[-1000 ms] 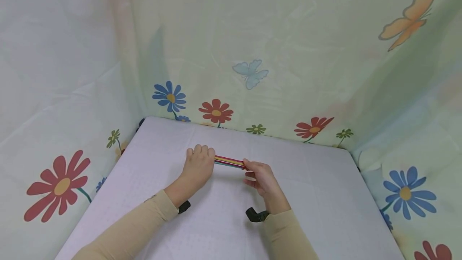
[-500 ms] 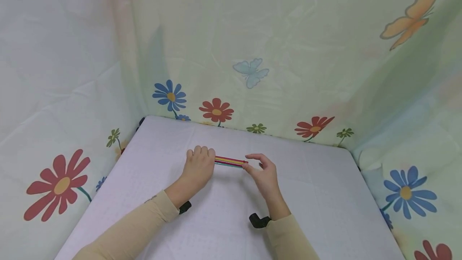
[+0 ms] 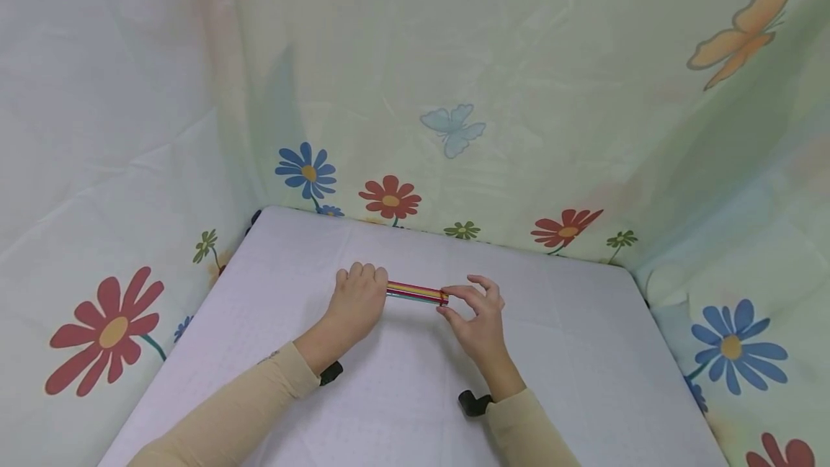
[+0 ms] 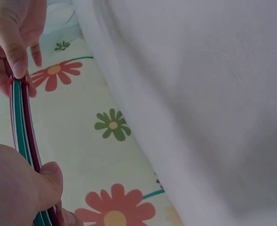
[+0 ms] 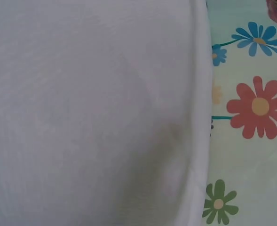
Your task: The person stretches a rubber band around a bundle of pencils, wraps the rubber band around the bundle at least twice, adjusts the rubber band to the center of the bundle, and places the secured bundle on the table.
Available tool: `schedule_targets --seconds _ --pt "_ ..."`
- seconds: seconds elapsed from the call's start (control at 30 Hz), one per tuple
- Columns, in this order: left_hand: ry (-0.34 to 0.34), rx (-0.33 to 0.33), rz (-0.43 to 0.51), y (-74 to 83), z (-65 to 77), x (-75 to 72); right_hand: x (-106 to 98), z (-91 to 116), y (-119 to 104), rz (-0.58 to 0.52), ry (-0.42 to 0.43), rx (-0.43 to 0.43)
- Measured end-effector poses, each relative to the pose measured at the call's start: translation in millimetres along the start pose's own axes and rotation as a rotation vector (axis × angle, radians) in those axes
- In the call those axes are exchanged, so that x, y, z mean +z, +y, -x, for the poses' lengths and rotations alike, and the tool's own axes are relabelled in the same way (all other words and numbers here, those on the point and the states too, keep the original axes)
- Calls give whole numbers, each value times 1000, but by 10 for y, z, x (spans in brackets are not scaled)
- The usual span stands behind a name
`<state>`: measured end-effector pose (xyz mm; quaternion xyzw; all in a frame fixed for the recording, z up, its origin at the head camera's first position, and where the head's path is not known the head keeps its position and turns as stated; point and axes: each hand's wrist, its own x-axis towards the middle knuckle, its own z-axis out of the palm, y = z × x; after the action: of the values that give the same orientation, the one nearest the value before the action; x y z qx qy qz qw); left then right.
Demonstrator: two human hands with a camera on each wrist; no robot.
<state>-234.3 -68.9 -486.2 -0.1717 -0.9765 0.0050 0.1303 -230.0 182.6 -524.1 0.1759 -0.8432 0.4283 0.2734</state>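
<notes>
In the head view a bundle of thin, pencil-like coloured sticks (image 3: 415, 292) is held level above the table, striped in red, yellow and teal. My left hand (image 3: 357, 298) grips one end in a fist, hiding that end. A thin red rubber band (image 4: 19, 82) goes round the other end in the left wrist view. My right hand (image 3: 483, 319) has its thumb and index finger on either side of this banded end, pinching at the band; its other fingers are raised. The right wrist view shows neither the hand nor the sticks.
A white cloth covers the table (image 3: 551, 352). Curtains (image 3: 519, 92) printed with flowers and butterflies stand round its back and sides. Black wrist mounts (image 3: 473, 403) show at both sleeves.
The right hand has turned and shifted slightly right and toward the person, its thumb now below the banded end and index finger above. The left hand keeps its grip, nearly still.
</notes>
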Motion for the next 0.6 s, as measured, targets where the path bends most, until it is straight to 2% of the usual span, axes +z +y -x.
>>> schedule_targets --seconds 0.17,0.33,0.47,0.6 --pt "0 26 3 44 -2 -43 1 -16 -42 -6 38 -80" --pt "-1 17 -15 46 -4 -55 9 -67 -60 -26 39 -144" --pt "-22 13 -3 46 9 -63 20 -66 -69 -40 16 -130" --pt "-19 37 -8 59 17 -62 29 -53 -102 -38 -47 -90"
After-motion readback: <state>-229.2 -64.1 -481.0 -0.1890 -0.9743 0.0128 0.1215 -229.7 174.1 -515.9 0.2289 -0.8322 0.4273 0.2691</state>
